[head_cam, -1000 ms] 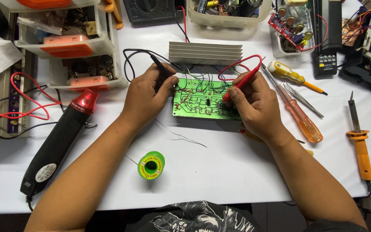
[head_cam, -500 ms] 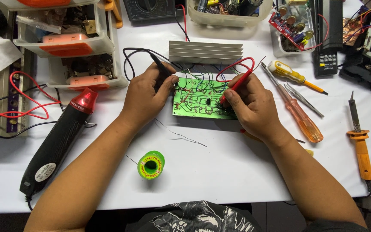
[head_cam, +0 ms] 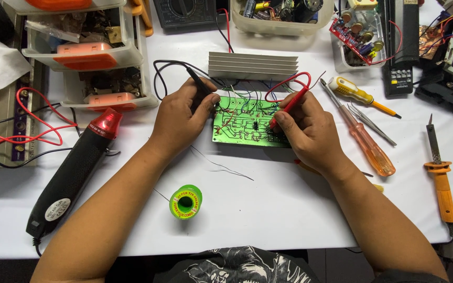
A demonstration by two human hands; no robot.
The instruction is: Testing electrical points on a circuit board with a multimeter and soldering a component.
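Head view, board: the green printed circuit board (head_cam: 247, 124) lies flat near the middle of the white counter (head_cam: 300, 209), unmoved.
Left hand (head_cam: 180, 116): grip closed on the black probe (head_cam: 199, 86), still at the board's left edge.
Right hand (head_cam: 310, 131): grip pinching the red probe (head_cam: 288, 107); its tip has slid slightly left onto another joint.

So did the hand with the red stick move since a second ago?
Yes. The right hand slid its red probe left along the green circuit board, further from the orange-handled screwdriver.
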